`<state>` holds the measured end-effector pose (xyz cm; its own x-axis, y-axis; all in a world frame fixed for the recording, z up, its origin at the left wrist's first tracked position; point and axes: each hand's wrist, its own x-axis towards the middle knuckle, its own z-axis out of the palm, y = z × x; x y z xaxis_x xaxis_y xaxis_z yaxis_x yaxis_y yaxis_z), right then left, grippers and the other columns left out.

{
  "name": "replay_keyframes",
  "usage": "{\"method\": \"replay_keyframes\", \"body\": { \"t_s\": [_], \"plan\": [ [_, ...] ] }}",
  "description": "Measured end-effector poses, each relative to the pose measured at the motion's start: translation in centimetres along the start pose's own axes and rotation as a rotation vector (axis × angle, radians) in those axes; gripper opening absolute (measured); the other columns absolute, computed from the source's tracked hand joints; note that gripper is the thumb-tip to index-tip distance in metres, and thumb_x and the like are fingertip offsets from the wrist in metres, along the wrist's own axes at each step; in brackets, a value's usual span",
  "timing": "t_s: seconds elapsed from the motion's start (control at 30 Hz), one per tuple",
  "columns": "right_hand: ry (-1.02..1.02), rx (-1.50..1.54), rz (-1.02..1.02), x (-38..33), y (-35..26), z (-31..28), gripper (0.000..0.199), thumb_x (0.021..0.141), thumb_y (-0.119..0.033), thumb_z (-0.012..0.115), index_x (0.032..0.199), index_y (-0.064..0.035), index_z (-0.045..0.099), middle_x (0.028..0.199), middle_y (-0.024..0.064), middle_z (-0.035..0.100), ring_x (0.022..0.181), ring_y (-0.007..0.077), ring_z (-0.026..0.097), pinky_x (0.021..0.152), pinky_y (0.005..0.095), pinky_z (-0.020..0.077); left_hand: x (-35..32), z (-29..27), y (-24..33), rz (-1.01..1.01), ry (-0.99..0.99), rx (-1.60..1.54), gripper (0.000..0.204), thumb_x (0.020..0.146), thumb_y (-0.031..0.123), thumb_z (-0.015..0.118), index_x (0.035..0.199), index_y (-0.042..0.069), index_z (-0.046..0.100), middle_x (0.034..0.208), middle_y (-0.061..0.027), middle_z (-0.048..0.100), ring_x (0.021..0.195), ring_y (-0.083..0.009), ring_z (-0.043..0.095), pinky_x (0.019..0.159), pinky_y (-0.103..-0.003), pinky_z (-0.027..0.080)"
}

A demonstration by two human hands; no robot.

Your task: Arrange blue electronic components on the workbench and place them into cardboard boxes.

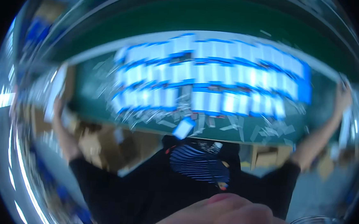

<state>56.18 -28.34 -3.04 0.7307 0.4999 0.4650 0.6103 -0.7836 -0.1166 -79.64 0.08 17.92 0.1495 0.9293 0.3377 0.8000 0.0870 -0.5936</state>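
Both my arms are spread wide, and the picture is smeared by motion. My left hand [58, 105] is at the far left, against a pale upright panel [56, 89] with a brown side. My right hand [343, 97] is raised at the right end of the green table [93, 111]; its fingers are too blurred to read. Between my hands, several small white-and-blue boxes [157, 71] stand packed in three rows. A single white-and-blue box [183, 128] lies tilted at the near edge, in front of my body.
Clear, thin strips [244, 126] are scattered around the rows, mostly along the near side. A pale band [109, 46] runs along the table's far side. Cardboard boxes [99, 144] stand below at the left, with another open carton [267, 156] below at the right.
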Motion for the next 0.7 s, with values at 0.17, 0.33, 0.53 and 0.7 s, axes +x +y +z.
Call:
{"method": "replay_keyframes", "body": {
  "t_s": [0.17,0.33,0.53,0.7],
  "plan": [
    [-0.146,-0.585,0.389,-4.0,5.4,-0.9,0.093,0.089,-0.082,0.04,0.153,-0.0146,0.043,0.143,0.0209,0.056,0.125,0.0478,0.057,0.105,0.0576,0.0459,21.2,12.0,23.2,-0.066,0.106,-0.132,0.045,0.108,0.035,0.045,0.145,0.013,0.055,0.142,-0.0156,0.06,0.114,-0.0368,0.066,0.09,-0.046,0.054],
    [-0.228,-0.455,0.397,-7.9,8.6,-4.6,0.058,0.096,-0.043,0.059,0.146,-0.0156,0.051,0.14,0.0161,0.058,0.115,0.0441,0.063,0.095,0.0522,0.0519,26.0,3.8,31.4,0.316,0.533,-0.493,0.041,0.105,0.029,0.051,0.144,0.019,0.057,0.139,-0.0087,0.063,0.119,-0.0364,0.063,0.097,-0.043,0.051],
    [-0.032,-0.334,0.104,-7.9,12.9,-2.1,0.044,0.097,-0.031,0.056,0.139,-0.0188,0.059,0.129,0.0165,0.067,0.112,0.0381,0.066,0.092,0.05,0.0525,20.4,-13.5,42.8,0.417,0.456,-0.688,0.038,0.099,0.011,0.06,0.137,0.014,0.063,0.139,-0.0105,0.061,0.12,-0.0303,0.062,0.098,-0.038,0.051],
    [-0.08,-0.454,-0.184,-6.4,1.5,-11.8,0.027,0.101,-0.03,0.054,0.106,-0.0126,0.075,0.084,0.0144,0.074,0.057,0.031,0.066,0.046,0.0443,0.049,14.9,-22.4,47.8,0.635,0.567,-0.787,0.032,0.091,0.006,0.068,0.122,0.01,0.072,0.127,-0.0061,0.068,0.111,-0.025,0.065,0.097,-0.036,0.049]
  ]
}}
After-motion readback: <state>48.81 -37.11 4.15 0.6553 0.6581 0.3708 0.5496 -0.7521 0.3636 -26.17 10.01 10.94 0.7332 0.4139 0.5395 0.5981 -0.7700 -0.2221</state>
